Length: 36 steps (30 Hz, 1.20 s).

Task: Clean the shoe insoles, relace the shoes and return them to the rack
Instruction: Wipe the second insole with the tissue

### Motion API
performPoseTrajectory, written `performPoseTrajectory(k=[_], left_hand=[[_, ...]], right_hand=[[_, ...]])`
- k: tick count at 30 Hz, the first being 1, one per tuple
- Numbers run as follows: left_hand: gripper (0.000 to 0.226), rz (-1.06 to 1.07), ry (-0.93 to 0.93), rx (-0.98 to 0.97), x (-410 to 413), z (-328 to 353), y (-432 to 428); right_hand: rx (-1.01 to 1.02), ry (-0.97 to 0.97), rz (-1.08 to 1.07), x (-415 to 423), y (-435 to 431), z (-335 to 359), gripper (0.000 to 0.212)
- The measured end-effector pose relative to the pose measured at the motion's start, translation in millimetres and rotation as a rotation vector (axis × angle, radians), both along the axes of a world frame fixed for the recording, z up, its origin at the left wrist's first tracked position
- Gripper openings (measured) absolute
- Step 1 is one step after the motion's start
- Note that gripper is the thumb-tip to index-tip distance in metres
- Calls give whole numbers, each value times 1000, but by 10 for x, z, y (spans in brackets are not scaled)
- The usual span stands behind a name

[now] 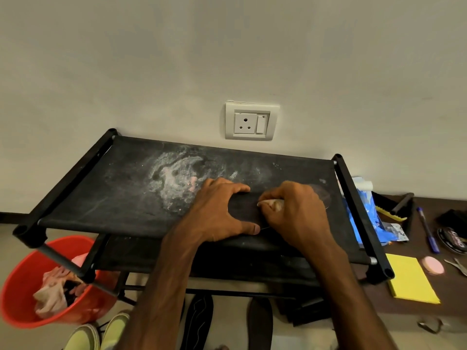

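Dim warm indoor light, soft shadows, wide-angle bending at edges, slight blur

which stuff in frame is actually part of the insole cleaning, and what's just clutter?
In the job: left hand pressing the dark insole; right hand pinching a small pale object against it; shoe rack; yellow-green shoes; insoles on the floor.
Lying about: blue pen; yellow notepad; wall socket.
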<state>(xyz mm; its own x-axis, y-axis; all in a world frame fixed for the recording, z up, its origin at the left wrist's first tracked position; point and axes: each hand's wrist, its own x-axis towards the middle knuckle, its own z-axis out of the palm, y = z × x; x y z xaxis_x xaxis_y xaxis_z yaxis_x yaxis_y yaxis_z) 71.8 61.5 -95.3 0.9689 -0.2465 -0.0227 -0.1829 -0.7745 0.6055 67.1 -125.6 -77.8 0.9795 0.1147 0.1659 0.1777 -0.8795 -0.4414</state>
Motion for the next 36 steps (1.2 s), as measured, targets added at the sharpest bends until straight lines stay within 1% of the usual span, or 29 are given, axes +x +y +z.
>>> performPoseTrajectory(k=[5,6,7,10,12,14,16,18,21,23,25,27,32,34,36], left_hand=[[94,4,-19,-5,21,-32,-3],[95,5,-23,-3,24,-36,1],[95,5,-25,-1,27,-39,2],[94,2,-14,-5,23,-39,6],[93,1,-12,-5,18,-36,4],[91,7,-11,-9,12,-33,2],[90,11,-9,-15,6,-23,1],[90,16,-10,-16,0,-16,6],[91,18,-5,-8,-6,-5,-1],[90,19,-6,-6,-8,0,-8],[89,22,-13,-8,-9,6,-18],[87,23,-11,-14,-8,9,-28],[86,21,24,-17,-20,5,-37],[86,22,31,-23,-27,1,-31],[87,25,38,-34,-27,1,-27]], right_hand=[[32,283,177,-15,-152,126,14],[19,297,182,-20,-162,143,13],[-6,279,168,-28,-155,150,12],[-60,140,75,-38,-65,92,12],[-43,50,13,-33,10,20,14],[20,6,-41,-21,37,-40,14],[40,5,-59,-11,7,-55,12],[35,44,-7,-3,-63,-25,11],[31,184,117,-9,-181,88,8],[9,236,152,-22,-190,134,4],[-16,198,118,-35,-128,126,4],[-18,118,44,-32,-41,70,9],[140,-57,-110,34,114,-101,14],[139,-84,-160,82,153,-137,15],[129,-61,-155,124,159,-139,16]])
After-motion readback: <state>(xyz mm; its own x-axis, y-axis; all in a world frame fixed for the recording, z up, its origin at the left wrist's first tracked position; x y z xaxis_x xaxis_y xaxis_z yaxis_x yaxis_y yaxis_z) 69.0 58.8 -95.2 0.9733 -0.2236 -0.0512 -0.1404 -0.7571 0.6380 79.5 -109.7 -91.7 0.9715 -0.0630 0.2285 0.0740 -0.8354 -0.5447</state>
